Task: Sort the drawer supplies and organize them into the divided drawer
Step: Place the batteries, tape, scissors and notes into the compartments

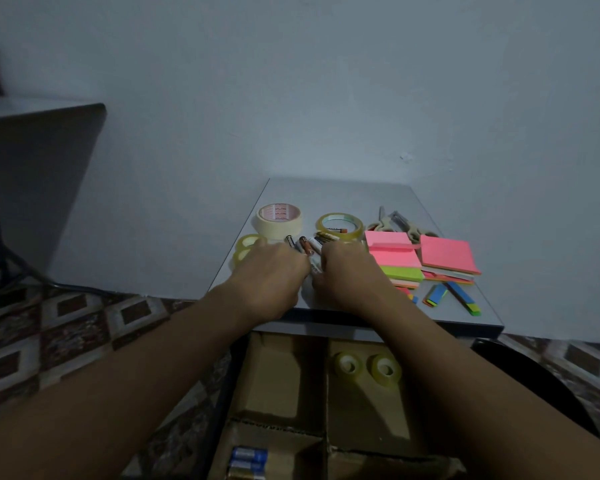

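Drawer supplies are lying spread over the table, and the divided drawer is standing pulled out below its front edge. Sticky note pads are sitting toward the right edge, with scissors behind them and loose index flags in front. A masking tape roll and a clear tape roll are resting behind the hands, and two small tape rolls are sitting at the left edge.

Both hands are working on the batteries, which are lying in a loose pile between the front edge and the larger tape rolls. The right hand is curling its fingers round a pale battery. The left hand is arching over the pile with its fingers hidden under the knuckles, so I cannot tell whether they are gripping anything.

The main risk is coming from the round cells. If too many are being scooped at once, one is likely to slip out and roll off the front edge. It could then drop into the compartment holding the stored tape rolls rather than the one with the stored batteries, or miss the drawer entirely. The left wrist is also passing just beside the small tape rolls, so a careless sweep could be nudging them over the left edge. Dim light is making a stray cell harder to spot.
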The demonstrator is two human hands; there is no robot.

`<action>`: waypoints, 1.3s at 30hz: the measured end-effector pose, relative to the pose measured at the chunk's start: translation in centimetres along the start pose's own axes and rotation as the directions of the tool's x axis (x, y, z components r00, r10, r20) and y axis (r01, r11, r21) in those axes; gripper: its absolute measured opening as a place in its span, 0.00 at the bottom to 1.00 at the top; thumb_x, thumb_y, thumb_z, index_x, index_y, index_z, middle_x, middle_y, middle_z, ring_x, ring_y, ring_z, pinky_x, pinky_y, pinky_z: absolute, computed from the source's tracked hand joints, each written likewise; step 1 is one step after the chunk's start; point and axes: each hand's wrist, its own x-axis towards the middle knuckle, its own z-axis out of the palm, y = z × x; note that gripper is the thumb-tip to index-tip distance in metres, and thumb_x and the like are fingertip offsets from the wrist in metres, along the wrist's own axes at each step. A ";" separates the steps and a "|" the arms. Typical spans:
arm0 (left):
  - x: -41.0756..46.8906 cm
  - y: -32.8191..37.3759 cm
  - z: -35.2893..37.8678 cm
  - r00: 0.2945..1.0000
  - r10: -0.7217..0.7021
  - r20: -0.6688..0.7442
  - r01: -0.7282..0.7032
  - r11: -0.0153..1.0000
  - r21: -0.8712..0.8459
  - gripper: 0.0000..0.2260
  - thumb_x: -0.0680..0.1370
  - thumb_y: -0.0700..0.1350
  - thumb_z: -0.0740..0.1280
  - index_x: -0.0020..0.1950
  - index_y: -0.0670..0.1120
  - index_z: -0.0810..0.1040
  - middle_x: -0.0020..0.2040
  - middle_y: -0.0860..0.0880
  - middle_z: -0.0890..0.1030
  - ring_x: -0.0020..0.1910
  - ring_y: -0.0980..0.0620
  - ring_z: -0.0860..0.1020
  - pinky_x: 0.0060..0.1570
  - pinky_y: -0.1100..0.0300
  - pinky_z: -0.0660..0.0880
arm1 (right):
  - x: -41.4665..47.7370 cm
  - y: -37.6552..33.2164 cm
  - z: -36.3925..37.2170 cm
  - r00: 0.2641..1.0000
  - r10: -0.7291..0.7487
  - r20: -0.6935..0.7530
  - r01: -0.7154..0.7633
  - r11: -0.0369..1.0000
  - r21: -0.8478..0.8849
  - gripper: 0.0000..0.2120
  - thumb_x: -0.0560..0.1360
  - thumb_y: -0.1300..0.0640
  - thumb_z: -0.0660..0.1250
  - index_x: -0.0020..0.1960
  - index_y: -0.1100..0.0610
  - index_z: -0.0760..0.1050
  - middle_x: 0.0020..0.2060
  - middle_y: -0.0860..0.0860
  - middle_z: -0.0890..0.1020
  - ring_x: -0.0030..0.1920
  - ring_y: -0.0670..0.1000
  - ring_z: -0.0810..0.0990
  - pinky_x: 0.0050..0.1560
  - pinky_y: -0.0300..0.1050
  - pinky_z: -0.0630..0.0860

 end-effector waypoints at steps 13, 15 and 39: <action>-2.2 0.4 3.9 0.957 -0.031 -0.289 -0.060 0.951 -0.302 0.08 0.69 0.34 0.74 0.43 0.44 0.80 0.41 0.46 0.80 0.41 0.46 0.77 0.38 0.55 0.73 | -2.1 0.9 0.1 0.998 0.037 -0.052 -0.035 0.999 0.040 0.12 0.76 0.47 0.67 0.43 0.54 0.69 0.43 0.55 0.77 0.40 0.53 0.72 0.37 0.43 0.64; -2.4 0.7 3.9 0.959 -0.083 -0.271 -0.006 0.951 -0.310 0.05 0.73 0.36 0.72 0.44 0.45 0.79 0.44 0.46 0.80 0.44 0.46 0.76 0.39 0.58 0.68 | -2.3 0.8 -0.1 0.997 0.047 -0.053 -0.045 0.998 0.050 0.11 0.76 0.48 0.67 0.44 0.54 0.69 0.42 0.54 0.76 0.40 0.52 0.72 0.34 0.42 0.62; -1.9 2.1 2.3 0.947 -0.285 -0.149 0.227 0.921 -0.317 0.09 0.81 0.44 0.65 0.59 0.46 0.78 0.55 0.47 0.78 0.53 0.50 0.74 0.41 0.61 0.65 | -2.8 1.0 0.1 0.994 0.084 -0.066 -0.077 0.991 0.108 0.09 0.75 0.51 0.67 0.46 0.55 0.70 0.41 0.51 0.73 0.39 0.49 0.72 0.31 0.40 0.62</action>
